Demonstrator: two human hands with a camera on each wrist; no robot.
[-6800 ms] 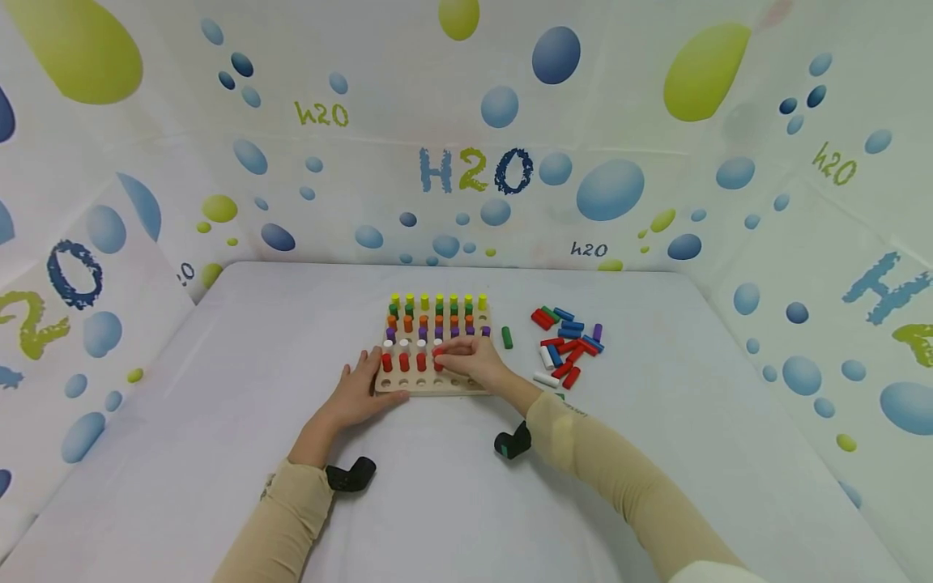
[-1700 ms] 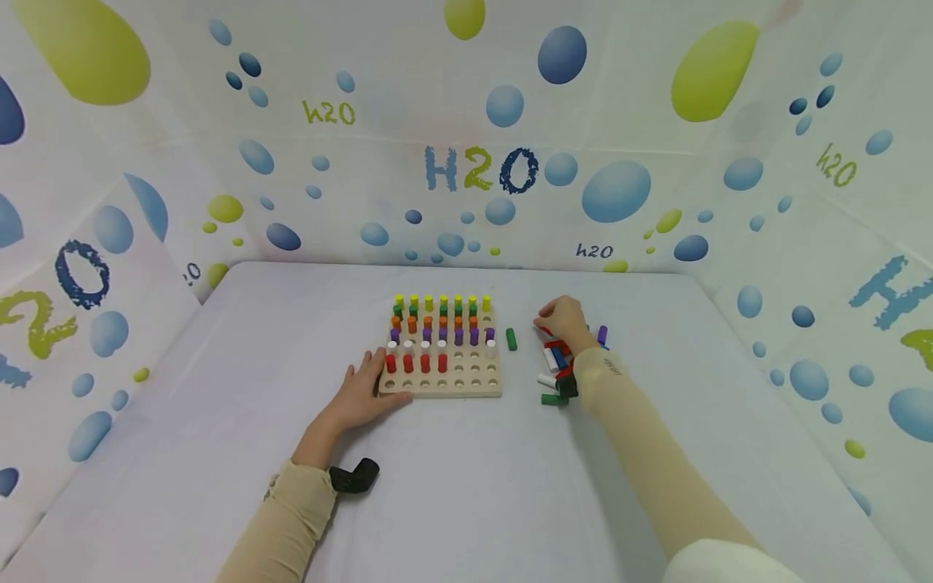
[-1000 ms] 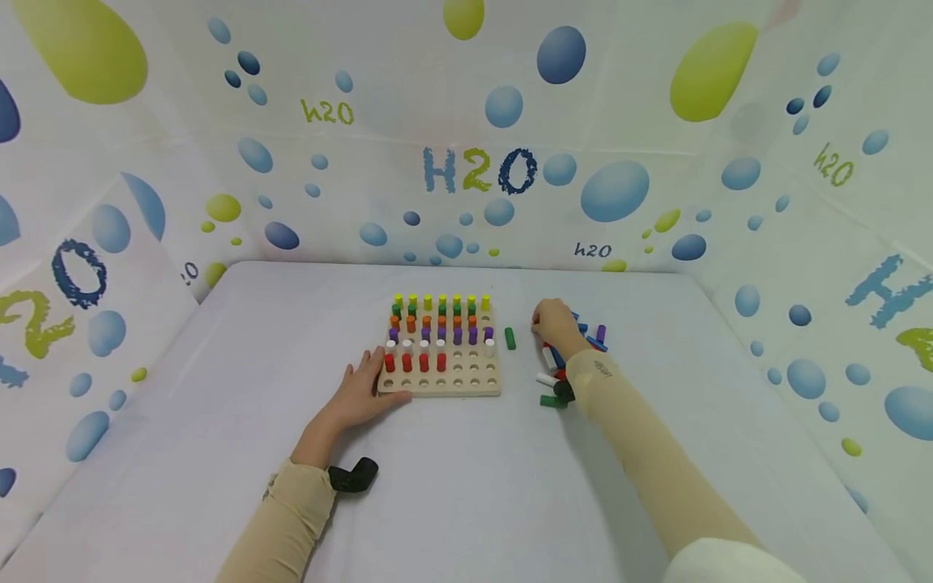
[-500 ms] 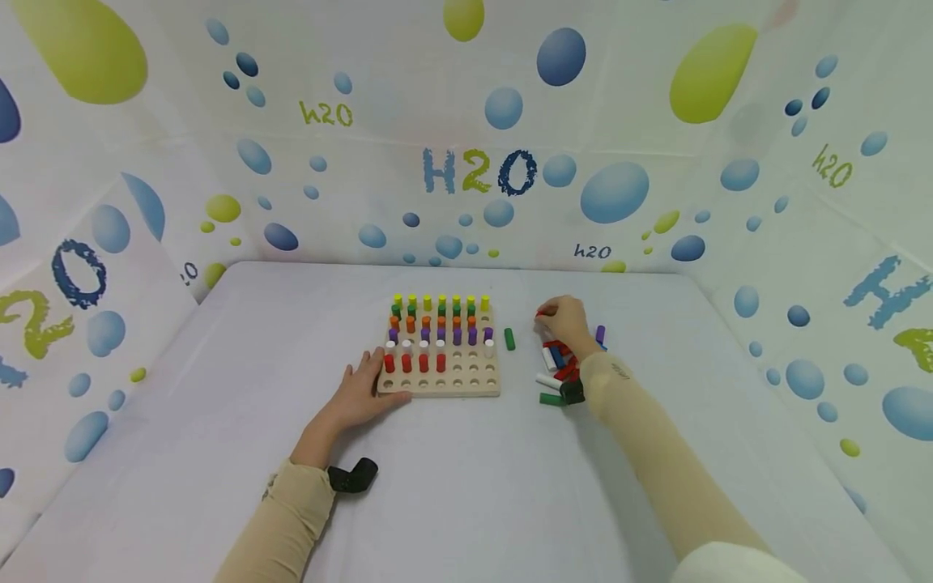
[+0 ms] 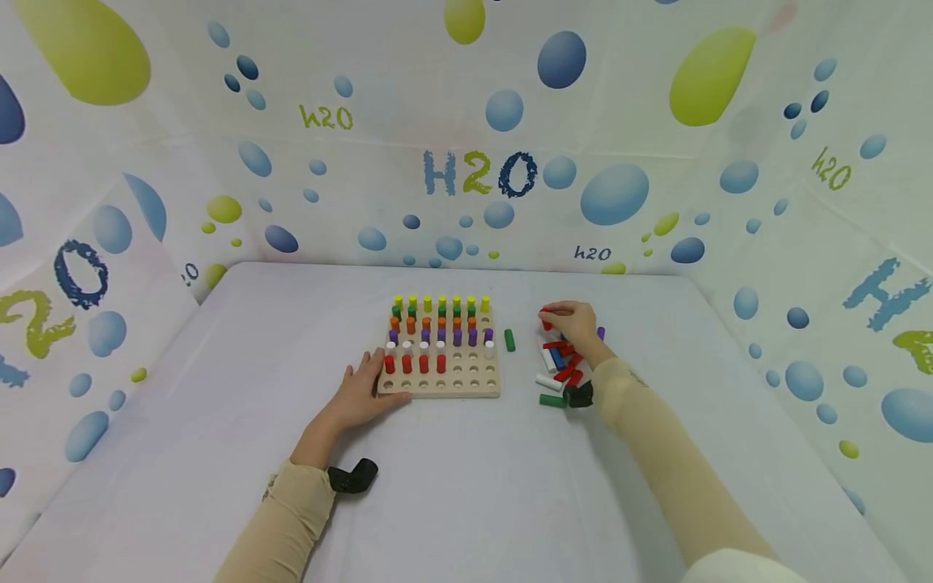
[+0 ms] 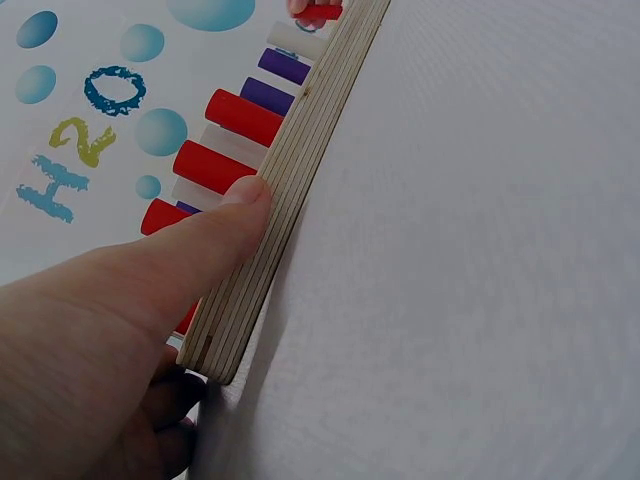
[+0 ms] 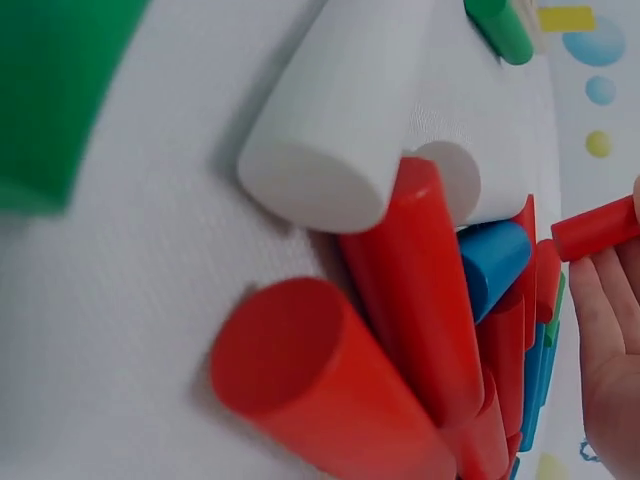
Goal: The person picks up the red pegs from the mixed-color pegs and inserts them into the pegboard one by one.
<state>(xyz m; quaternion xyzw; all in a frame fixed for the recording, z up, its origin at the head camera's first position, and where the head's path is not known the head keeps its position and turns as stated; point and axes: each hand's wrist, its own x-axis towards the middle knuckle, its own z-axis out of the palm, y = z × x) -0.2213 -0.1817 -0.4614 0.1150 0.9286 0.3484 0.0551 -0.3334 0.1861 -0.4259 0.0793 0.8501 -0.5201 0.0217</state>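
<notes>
Head view, 12 o'clock farthest from me. My left grip (image 5: 355,400), thumb and fingers extended, braces the 8 o'clock corner of the plywood pegboard (image 6: 305,140), presumably to stop it sliding on the white-covered bench (image 5: 437,502). Standing pegs (image 5: 440,364) are grouped by colour in rows, yellow toward 12, red toward 6. Between 2 and 3 o'clock of the board, my right grip (image 5: 576,322) pinches a red peg (image 7: 595,230); one end projects past the fingers, which I judge keeps it unobstructed. Loose pegs (image 7: 415,300) lie nearby, colours mixed; one green peg (image 5: 509,340) lies apart, just beside the board's 3 o'clock edge.
</notes>
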